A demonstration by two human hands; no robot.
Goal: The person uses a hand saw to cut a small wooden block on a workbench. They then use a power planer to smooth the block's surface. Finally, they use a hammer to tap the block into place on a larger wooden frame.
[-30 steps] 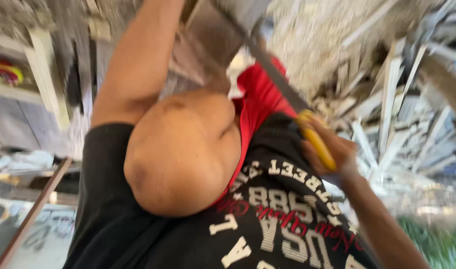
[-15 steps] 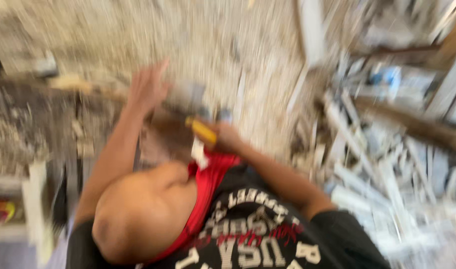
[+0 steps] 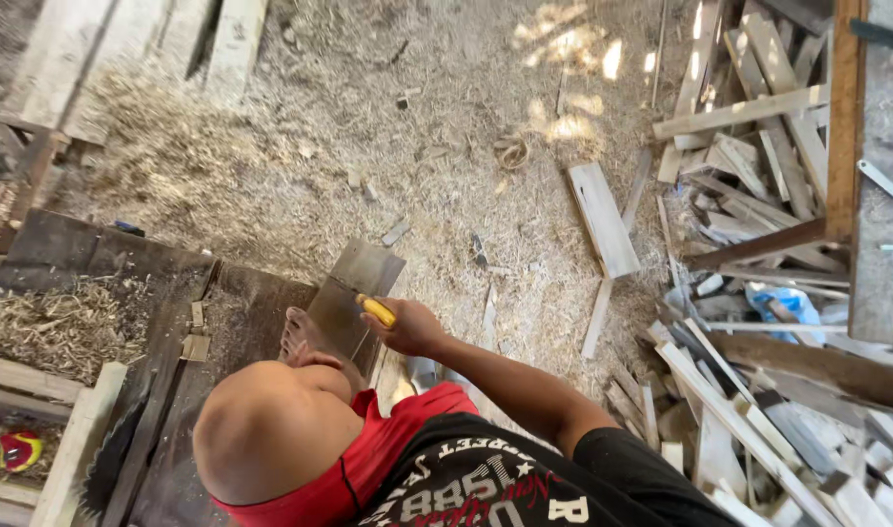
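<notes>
Head view, looking straight down on a person's bare head and black printed shirt with a red collar, seen from above.

Right hand (image 3: 414, 328) stretched forward from the near right, fingers wrapped tight around a yellow-handled tool (image 3: 376, 310) (working end too thin and dark to identify). Tool held over the near edge of a small grey board (image 3: 365, 276), which lies tilted at the far right corner of a dark workbench (image 3: 124, 262).

Left hand (image 3: 298, 339) just left of the tool, laid flat on the same grey board, fingers straight and side by side, not curled around anything; wrist and arm hidden behind the head.

On the left of the bench, a heap of wood shavings (image 3: 61, 327). Beyond the bench, a floor thick with pale sawdust (image 3: 368, 117), dappled with sunlight at the far side. A short pale plank (image 3: 603, 220) lying on the floor, well apart from the hands. On the right, a jumbled pile of timber offcuts (image 3: 749, 410) with a scrap of blue plastic (image 3: 784, 303) among them. At the near left, a small red and yellow object (image 3: 19, 451) inside a wooden frame.
</notes>
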